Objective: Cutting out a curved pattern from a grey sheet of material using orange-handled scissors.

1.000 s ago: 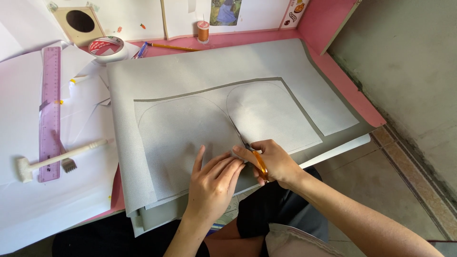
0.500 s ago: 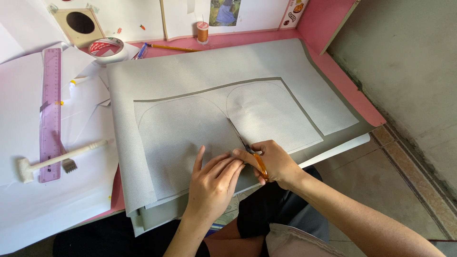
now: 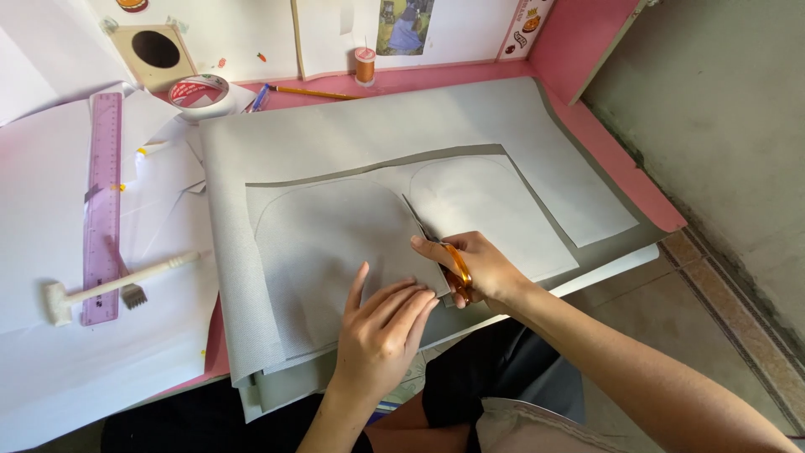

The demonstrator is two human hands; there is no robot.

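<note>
A large flat grey sheet of stiff material (image 3: 352, 243) covers the middle of the pink-topped desk (image 3: 579, 50), with paler curved outlines traced on it. The scissors with orange handles (image 3: 457, 267) show dark blades. Toward the left edge lies a translucent purple plastic ruler (image 3: 102, 201) on plain white paper sheets (image 3: 50, 252), beside a cream-white small mallet (image 3: 109, 285). Near the far edge sit a white tape roll with a red-printed core (image 3: 199, 92), a yellow pencil (image 3: 314, 92) and a spool of orange-brown thread (image 3: 364, 65). At the far left corner stands a tan wooden square block with a dark round hole (image 3: 157, 52).
</note>
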